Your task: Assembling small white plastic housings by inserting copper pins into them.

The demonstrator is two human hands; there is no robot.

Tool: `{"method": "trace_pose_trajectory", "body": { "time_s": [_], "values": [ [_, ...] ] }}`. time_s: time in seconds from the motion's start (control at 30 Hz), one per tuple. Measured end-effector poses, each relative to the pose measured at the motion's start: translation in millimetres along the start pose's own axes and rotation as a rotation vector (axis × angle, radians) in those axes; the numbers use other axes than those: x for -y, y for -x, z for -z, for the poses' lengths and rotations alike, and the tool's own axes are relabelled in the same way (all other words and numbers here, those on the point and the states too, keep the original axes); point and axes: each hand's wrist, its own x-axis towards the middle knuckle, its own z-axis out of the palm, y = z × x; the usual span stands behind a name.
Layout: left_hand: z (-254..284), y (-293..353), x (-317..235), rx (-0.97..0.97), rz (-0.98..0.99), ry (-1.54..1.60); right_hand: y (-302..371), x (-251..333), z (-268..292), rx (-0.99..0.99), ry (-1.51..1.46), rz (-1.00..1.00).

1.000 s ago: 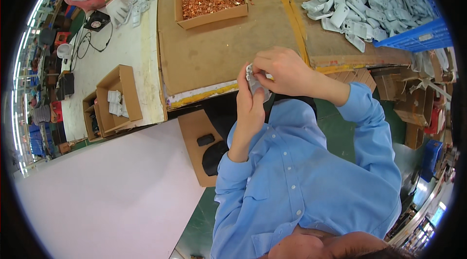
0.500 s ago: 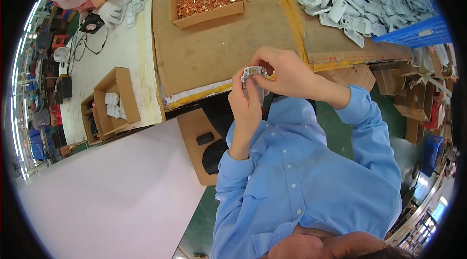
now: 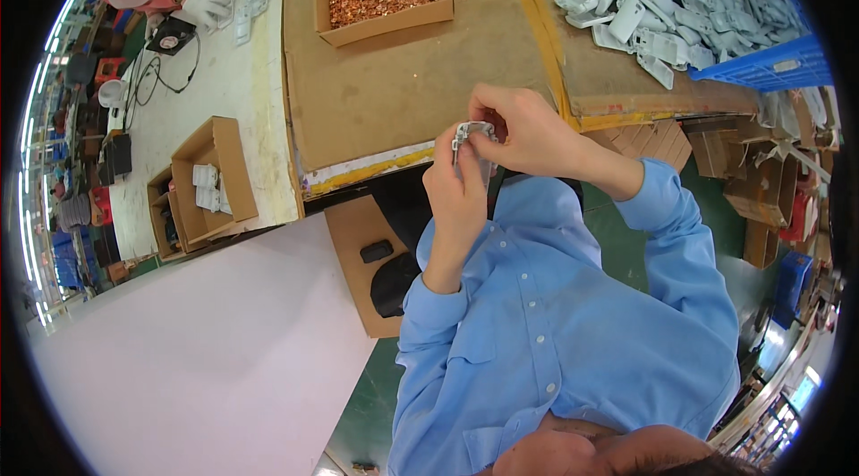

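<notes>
A small white plastic housing [image 3: 473, 128] is held upright in front of my chest, near the table's front edge. My left hand [image 3: 458, 191] is closed around its left side and lower part. From the right, my right hand [image 3: 526, 131] reaches over it with bent fingers. Those fingertips pinch at the inside of the housing's upper end, and whatever small part they may hold is hidden.
An open cardboard box [image 3: 385, 29] of small copper-coloured metal pieces stands on the cardboard-covered table [image 3: 394, 109]. Many similar white housings [image 3: 662, 15] are heaped at the far right beside a blue crate [image 3: 769, 63]. Another person's gloved hand [image 3: 206, 5] works at the far left, beyond a carton [image 3: 215, 176].
The housing has turned slightly in my left hand, so its inner face shows less. My right fingertips have shifted a little on it. The other person's gloved hand has moved slightly.
</notes>
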Motion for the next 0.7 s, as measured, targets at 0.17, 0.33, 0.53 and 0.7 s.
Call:
{"method": "trace_pose_trajectory", "body": {
  "time_s": [0.17,0.33,0.53,0.7],
  "values": [
    [0.6,0.6,8.1,-0.043,-0.136,-0.127,3.8,-9.7,-5.5,-0.048,0.016,0.109],
    [2.5,4.6,12.7,0.027,-0.006,-0.063,7.0,-13.5,-3.3,-0.012,-0.005,0.097],
    [0.8,6.6,1.4,0.04,0.019,-0.054,9.3,-8.9,-3.3,-0.018,0.011,0.085],
    [-0.9,3.4,-5.3,0.044,0.026,-0.057,12.4,-12.3,1.0,-0.018,-0.095,0.029]
  ]
}}
